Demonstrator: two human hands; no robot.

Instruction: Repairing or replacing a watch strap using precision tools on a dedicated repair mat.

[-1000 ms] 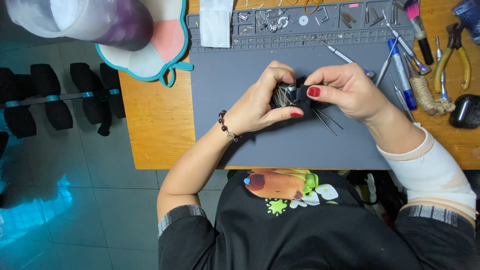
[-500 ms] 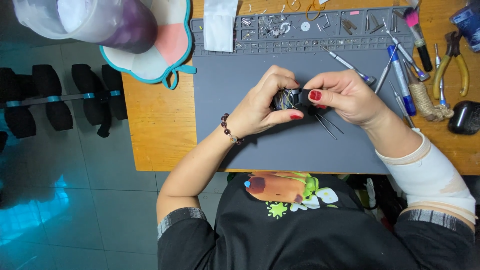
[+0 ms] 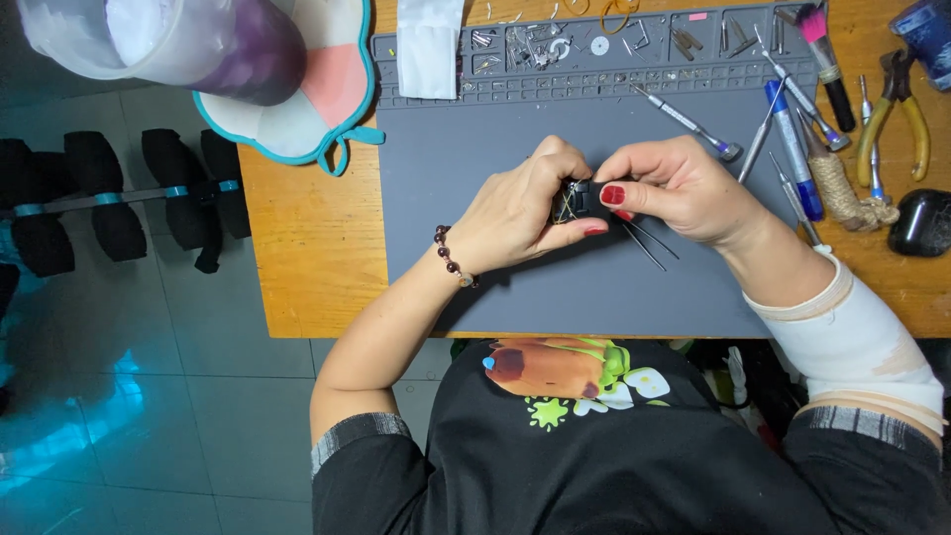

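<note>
No packages, labels, signs or screens visible (only tools and small parts on desk).

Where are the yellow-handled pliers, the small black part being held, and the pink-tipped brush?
yellow-handled pliers (image 3: pixel 897 114): head view, on the handles near the pivot.
small black part (image 3: pixel 578 198): head view, on its exposed middle between both hands' fingers.
pink-tipped brush (image 3: pixel 816 25): head view, on the pink bristles.

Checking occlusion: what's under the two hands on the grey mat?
Between the left hand and right hand, a small black part shows; thin tweezers poke out below. Most of the part is covered; bare grey mat surrounds them.
</note>
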